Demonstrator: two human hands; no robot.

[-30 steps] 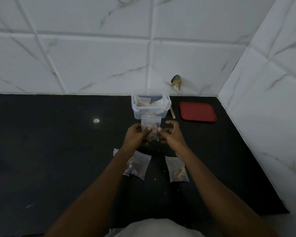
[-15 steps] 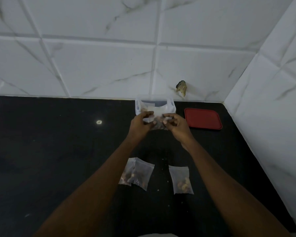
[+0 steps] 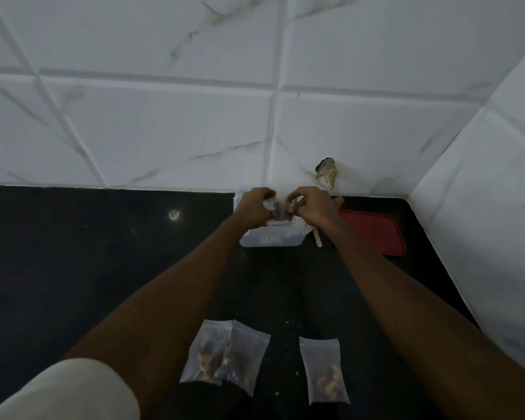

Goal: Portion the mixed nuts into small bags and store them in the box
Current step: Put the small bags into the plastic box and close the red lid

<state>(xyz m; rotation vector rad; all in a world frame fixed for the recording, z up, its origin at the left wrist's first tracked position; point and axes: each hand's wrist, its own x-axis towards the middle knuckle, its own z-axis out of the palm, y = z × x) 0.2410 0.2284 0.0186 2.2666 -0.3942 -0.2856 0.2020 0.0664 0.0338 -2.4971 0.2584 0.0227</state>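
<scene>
Your table (image 3: 103,268): black, glossy, meets white tiled wall at back and right. Clear box (image 3: 270,239) stands at far edge by wall. Red lid (image 3: 373,234) lies flat right of box; wooden stick (image 3: 318,237) between them, just beside box. Nearer you: left bag (image 3: 205,353) and middle bag (image 3: 246,356) overlap at edges; right bag (image 3: 325,368) lies apart. All three hold nuts. Few crumbs (image 3: 287,323) near bags.
</scene>
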